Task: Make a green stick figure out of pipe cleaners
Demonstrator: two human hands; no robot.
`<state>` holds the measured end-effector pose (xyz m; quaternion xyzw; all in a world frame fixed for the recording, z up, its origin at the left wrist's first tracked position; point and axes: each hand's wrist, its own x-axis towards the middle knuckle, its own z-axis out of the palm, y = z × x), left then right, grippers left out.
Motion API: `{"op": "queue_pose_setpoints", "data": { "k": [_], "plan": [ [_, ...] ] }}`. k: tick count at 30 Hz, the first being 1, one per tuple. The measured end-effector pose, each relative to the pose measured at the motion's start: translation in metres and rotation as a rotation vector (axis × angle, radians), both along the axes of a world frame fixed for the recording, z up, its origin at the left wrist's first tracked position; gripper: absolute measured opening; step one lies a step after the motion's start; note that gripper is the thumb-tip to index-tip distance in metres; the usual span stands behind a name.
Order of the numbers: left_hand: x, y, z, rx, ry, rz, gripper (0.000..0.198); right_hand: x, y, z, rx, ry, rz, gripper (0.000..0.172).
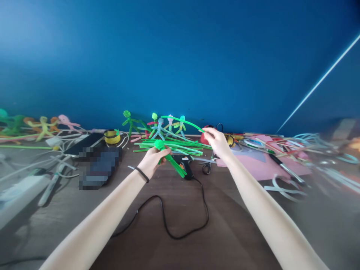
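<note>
My left hand (156,160) is closed around a green pipe-cleaner figure (177,167), whose rounded head pokes up above my thumb and whose bundled stems point down to the right. Between the fingertips of my right hand (216,140) is one end of a long green pipe cleaner (188,123). It arches leftward through the air, in front of the standing figures. Below and behind my hands lies a pile of loose green pipe cleaners (194,147). A black glue gun (186,167) rests on the table just right of the held figure.
Small pipe-cleaner figures (160,128) stand along the blue wall. Scissors (207,168) lie near the glue gun, whose black cord (206,210) loops across the table (180,255). Pink paper (253,165) and a marker (285,167) are at right. Phones (86,144), cables and a yellow tape roll (111,137) sit left.
</note>
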<state>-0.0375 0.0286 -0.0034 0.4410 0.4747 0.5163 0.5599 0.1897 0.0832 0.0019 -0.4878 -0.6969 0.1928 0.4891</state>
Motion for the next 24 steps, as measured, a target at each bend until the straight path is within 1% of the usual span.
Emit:
{"op": "queue_pose_setpoints", "data": {
  "k": [4, 7, 9, 12, 17, 19, 22, 24],
  "plan": [
    [-0.004, 0.002, 0.004, -0.011, -0.077, 0.023, 0.022, 0.007, -0.019, 0.015, -0.234, 0.126, 0.301, 0.024],
    [-0.008, 0.002, 0.008, -0.046, -0.183, -0.009, 0.019, 0.010, -0.027, 0.022, -0.363, 0.181, 0.456, 0.023],
    [-0.010, 0.001, 0.012, -0.066, -0.268, -0.057, 0.021, 0.012, -0.029, 0.024, -0.443, 0.163, 0.513, 0.023],
    [-0.011, 0.000, 0.016, -0.059, -0.331, -0.093, 0.026, 0.017, -0.027, 0.021, -0.531, 0.090, 0.523, 0.024],
    [-0.012, 0.002, 0.019, -0.023, -0.341, -0.056, 0.028, 0.026, -0.019, 0.012, -0.639, -0.015, 0.570, 0.024],
    [-0.013, 0.002, 0.019, -0.017, -0.349, -0.047, 0.027, 0.028, -0.018, 0.011, -0.629, 0.024, 0.562, 0.024],
    [-0.014, 0.003, 0.019, -0.027, -0.372, -0.039, 0.024, 0.028, -0.019, 0.013, -0.572, 0.143, 0.524, 0.024],
    [-0.015, 0.003, 0.020, -0.034, -0.390, -0.036, 0.024, 0.028, -0.021, 0.014, -0.567, 0.153, 0.538, 0.024]
  ]
}}
